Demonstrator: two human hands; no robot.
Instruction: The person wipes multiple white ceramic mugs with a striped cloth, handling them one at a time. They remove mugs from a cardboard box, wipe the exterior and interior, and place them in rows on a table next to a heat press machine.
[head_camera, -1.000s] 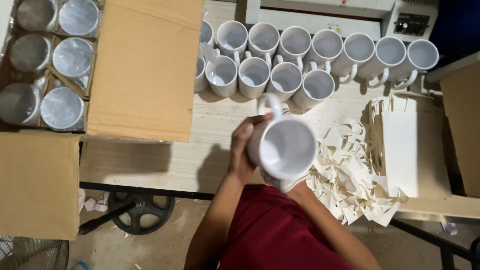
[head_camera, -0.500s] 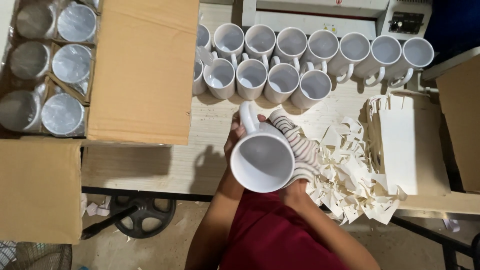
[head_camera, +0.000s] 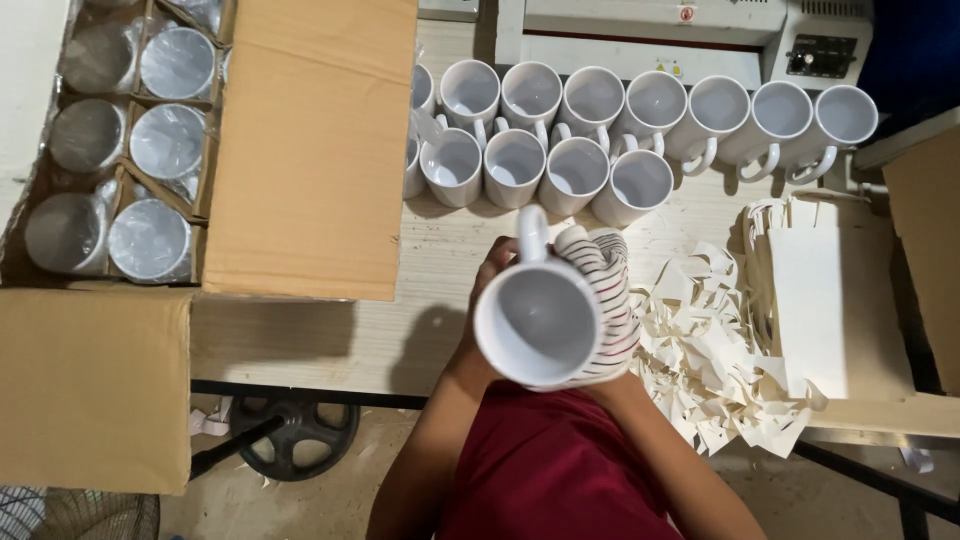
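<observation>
My left hand (head_camera: 490, 300) grips the mug (head_camera: 537, 325); my right hand (head_camera: 610, 300), at 3 o'clock, presses a striped cloth (head_camera: 600, 262) against it.

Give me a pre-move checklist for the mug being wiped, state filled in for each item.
1. Left hand grips the white mug: ok.
2. Right hand, wrapped in the striped cloth, is against the mug's side: ok.
3. Mug interior looks clean: ok.
4. Free table space in front of the mug rows: ok.
5. Paper scraps are clear of the mug: ok.
6. Mug's underside is clean: cannot tell.
</observation>
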